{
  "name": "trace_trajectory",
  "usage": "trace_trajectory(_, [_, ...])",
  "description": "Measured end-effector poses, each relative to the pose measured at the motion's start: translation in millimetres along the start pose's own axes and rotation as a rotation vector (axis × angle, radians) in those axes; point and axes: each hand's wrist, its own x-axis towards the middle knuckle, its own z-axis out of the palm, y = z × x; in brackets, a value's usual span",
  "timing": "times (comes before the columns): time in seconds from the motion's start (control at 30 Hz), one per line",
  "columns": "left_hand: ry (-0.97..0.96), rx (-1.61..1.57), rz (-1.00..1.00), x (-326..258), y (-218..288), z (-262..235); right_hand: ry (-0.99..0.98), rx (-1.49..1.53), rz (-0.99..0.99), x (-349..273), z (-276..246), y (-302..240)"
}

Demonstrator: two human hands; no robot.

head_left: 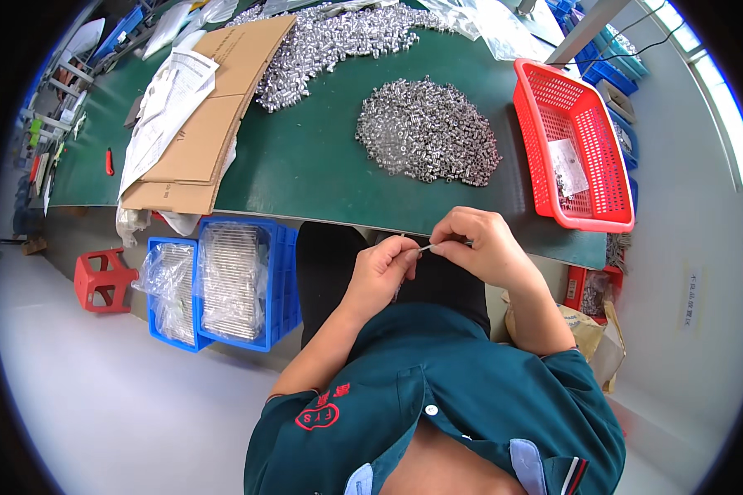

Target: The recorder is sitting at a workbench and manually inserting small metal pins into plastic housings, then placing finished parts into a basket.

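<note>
Both of my hands meet over my lap, just off the near edge of the green table (314,186). A thin, short metal piece (426,247) spans the small gap between them. My right hand (483,246) pinches one end between thumb and fingertips. My left hand (380,274) is closed around the other end, its fingers curled; the rest of what it holds is hidden. On the table beyond, a round pile of small silvery metal parts (429,132) lies nearest to my hands.
A red plastic basket (545,177) holding a paper slip stands at the table's right. A larger heap of metal parts (330,41) lies farther back. Flattened cardboard (215,124) with papers covers the left. Below are blue crates (285,285) and a red stool (103,280).
</note>
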Motion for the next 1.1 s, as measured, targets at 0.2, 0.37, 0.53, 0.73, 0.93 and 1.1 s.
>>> trace_trajectory(0.2, [0.007,-0.160,0.072,3,-4,3,-0.017,1.004,0.382,-6,16,17])
trace_trajectory(0.37, [0.012,-0.169,0.099,4,-4,2,-0.012,1.409,0.511,-7,24,18])
trace_trajectory(0.53, [0.034,-0.151,0.107,3,-6,3,-0.102,1.482,0.523,-6,27,22])
trace_trajectory(0.73, [0.040,-0.292,0.051,1,-6,11,0.049,1.420,0.466,-8,35,20])
trace_trajectory(0.93, [0.081,-0.151,0.092,-2,-2,8,-0.146,1.556,0.510,-5,28,28])
trace_trajectory(1.1, [0.055,-0.142,0.079,2,4,10,0.086,1.366,0.458,-6,33,14])
